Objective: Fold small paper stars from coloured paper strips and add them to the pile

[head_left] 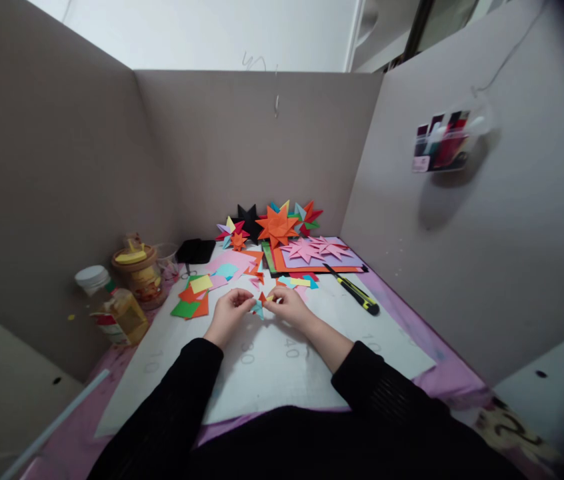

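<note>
A small folded paper piece point(259, 309) in light blue, orange, red and yellow is held between my two hands above the white board. My left hand point(232, 312) pinches its light blue left side with thumb and fingers. On the other side my right hand point(288, 307) pinches it near the yellow and orange points. Just beyond my fingers lie small pink and orange folded pieces point(255, 283). Coloured paper squares point(193, 299) in green, orange and yellow lie left of my left hand.
Folded stars point(277, 227) stand against the back panel, with pink stars point(304, 249) on stacked paper sheets. A yellow and black cutter point(358, 293) lies on the right. A glue bottle point(121, 315), a lidded jar point(141, 275) and a black object point(196, 251) are at the left.
</note>
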### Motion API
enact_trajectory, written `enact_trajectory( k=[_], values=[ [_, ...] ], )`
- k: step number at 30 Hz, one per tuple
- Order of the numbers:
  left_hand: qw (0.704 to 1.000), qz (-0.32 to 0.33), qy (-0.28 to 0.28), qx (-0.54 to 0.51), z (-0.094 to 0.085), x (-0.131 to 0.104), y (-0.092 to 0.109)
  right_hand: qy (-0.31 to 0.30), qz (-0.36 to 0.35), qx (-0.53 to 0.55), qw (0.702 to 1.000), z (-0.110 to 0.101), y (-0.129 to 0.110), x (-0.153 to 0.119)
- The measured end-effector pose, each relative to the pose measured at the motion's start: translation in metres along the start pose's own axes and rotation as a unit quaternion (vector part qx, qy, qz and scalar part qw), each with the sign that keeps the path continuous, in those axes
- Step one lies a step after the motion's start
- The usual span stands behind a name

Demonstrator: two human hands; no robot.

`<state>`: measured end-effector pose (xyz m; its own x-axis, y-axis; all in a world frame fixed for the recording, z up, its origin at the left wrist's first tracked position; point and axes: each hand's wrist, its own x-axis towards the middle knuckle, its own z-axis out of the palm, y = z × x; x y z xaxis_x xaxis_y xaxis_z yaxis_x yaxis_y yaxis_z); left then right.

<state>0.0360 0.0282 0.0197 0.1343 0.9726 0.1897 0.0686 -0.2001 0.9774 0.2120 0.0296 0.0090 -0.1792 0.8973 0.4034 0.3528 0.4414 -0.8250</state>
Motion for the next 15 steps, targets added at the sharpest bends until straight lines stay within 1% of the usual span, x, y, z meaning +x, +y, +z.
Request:
enact_trajectory(
  k=[3, 11, 15],
  values=[
    [1.000, 0.002, 0.000, -0.005, 0.0000, -0.0001, -0.0003, -0.005, -0.001, 0.007, 1.000, -0.0008, 0.0004, 0.0001],
    [1.000, 0.012, -0.004, 0.023, 0.0008, 0.0001, -0.0001, -0.013, -0.002, 0.022, 1.000, -0.0014, 0.0004, -0.0006],
    [1.000, 0.014, -0.021, 0.009, 0.0008, 0.0004, -0.0016, -0.022, 0.006, 0.022, 0.999, -0.0015, 0.0000, -0.0008]
  ],
)
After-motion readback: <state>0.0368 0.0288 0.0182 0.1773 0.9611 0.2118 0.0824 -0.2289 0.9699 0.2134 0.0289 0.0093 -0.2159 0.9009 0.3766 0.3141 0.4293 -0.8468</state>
